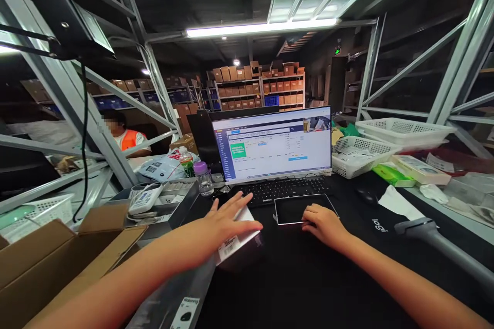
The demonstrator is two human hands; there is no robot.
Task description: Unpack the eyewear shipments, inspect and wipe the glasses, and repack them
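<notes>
LH (226, 220) @ box (240, 241), RH (323, 222) @ panel (290, 209)

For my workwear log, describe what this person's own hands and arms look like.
The left hand and right hand are gloveless, with no ring, watch or bracelet visible. The left forearm and right forearm are bare to the picture's edge: no sleeve or marking shows.

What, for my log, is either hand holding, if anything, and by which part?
Can't tell: left hand spreads over a box, right hand lies over the near edge of a panel.
</notes>
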